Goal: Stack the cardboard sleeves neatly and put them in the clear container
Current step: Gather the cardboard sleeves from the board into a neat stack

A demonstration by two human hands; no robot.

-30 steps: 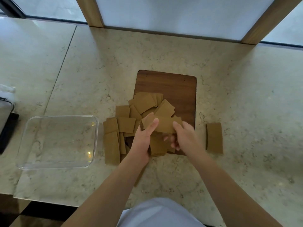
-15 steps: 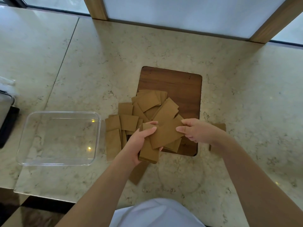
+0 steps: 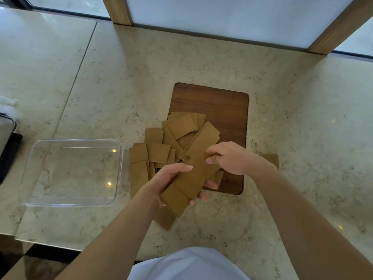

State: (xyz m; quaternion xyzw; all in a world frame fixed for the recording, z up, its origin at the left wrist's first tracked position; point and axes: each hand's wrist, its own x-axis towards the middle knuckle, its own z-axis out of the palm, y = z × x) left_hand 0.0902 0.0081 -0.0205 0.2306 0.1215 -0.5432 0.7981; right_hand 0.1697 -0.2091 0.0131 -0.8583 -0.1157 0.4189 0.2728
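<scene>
a small stack of cardboard sleeves (image 3: 187,186) held above the near part of the surface, its long axis running diagonally from the near left to the far right, the far end pointing toward the wooden board (image 3: 214,104); the top sleeve lies offset along that axis, farther out than the one beneath it. the left hand (image 3: 171,184) grips the stack from below and the side, thumb across the upper face and fingers (image 3: 210,185) curled under the right edge. the right hand (image 3: 230,156) pinches the far end of the top sleeve between thumb and curled fingers. beyond and to the left, a loose pile of sleeves (image 3: 173,138) lies fanned at mixed angles, partly on the board and partly on the surface; one sleeve (image 3: 166,219) lies flat under the left wrist and another (image 3: 271,158) shows just past the right wrist. the clear container (image 3: 70,172), rectangular with rounded corners, sits to the left of the pile, just beside it. the surface (image 3: 302,118) is pale veined stone with a seam on the left; at its far edge stand two tilted wooden posts (image 3: 119,9) framing a frosted panel (image 3: 222,17). a dark object (image 3: 8,154) is cut off at the left edge. a white garment (image 3: 187,265) fills the bottom centre.
</scene>
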